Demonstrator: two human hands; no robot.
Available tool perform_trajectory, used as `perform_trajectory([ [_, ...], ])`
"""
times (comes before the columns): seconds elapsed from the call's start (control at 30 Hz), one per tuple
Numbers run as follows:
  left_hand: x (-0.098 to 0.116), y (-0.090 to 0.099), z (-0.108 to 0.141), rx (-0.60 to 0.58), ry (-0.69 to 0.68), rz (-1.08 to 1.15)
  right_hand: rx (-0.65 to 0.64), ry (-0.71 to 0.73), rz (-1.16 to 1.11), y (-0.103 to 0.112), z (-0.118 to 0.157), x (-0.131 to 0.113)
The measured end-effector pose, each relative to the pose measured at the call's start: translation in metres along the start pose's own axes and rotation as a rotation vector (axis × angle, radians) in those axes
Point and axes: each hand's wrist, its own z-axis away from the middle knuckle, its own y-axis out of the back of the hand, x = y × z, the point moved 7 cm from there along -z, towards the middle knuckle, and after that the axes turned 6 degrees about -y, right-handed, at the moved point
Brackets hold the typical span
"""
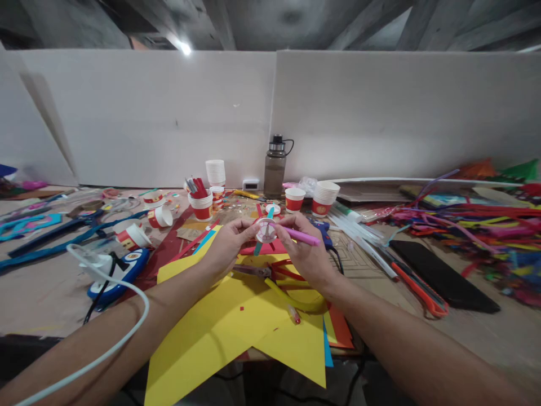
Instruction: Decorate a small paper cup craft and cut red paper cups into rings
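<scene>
Both hands meet around a small round white disc [266,231] with coloured strips sticking out around it, above the yellow paper. My left hand [231,243] pinches its left edge between thumb and fingers. On the right side, my right hand [305,251] has its fingers closed at the disc's edge. A pink-purple stick [303,236] runs from the disc across that hand. Just below lie scissors with red handles [270,272] and a curved yellow strip [296,300], resting on yellow paper [203,332].
Paper cups [324,198], a cup of pens [200,204] and a bottle [274,172] stand behind. A white cable [146,310] crosses my left forearm. At right lie a black phone [443,275], an orange cutter [422,293] and pipe cleaners [469,225]. A blue power strip [120,279] is at left.
</scene>
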Motion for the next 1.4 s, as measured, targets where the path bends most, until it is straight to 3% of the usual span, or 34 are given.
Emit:
perform_trajectory([
  [0.37, -0.007, 0.005, -0.002, 0.021, 0.037, 0.063, 0.034, -0.025, -0.111, 0.004, 0.001, -0.001],
  [0.57, -0.012, 0.009, -0.005, 0.070, 0.058, 0.143, 0.122, -0.229, -0.332, 0.007, -0.004, 0.026],
  [0.77, -0.009, 0.005, -0.004, 0.066, 0.052, 0.193, 0.015, -0.374, -0.484, -0.012, -0.006, 0.048],
  [0.97, -0.011, 0.000, -0.005, -0.031, 0.050, 0.209, -0.020, -0.373, -0.564, -0.016, -0.004, 0.044],
  [1.23, -0.014, 0.000, -0.004, -0.054, 0.095, 0.147, -0.042, -0.338, -0.486, -0.014, -0.004, 0.038],
  [1.4, -0.012, 0.008, -0.005, 0.047, 0.071, 0.135, 0.111, -0.286, -0.360, 0.006, -0.004, 0.030],
])
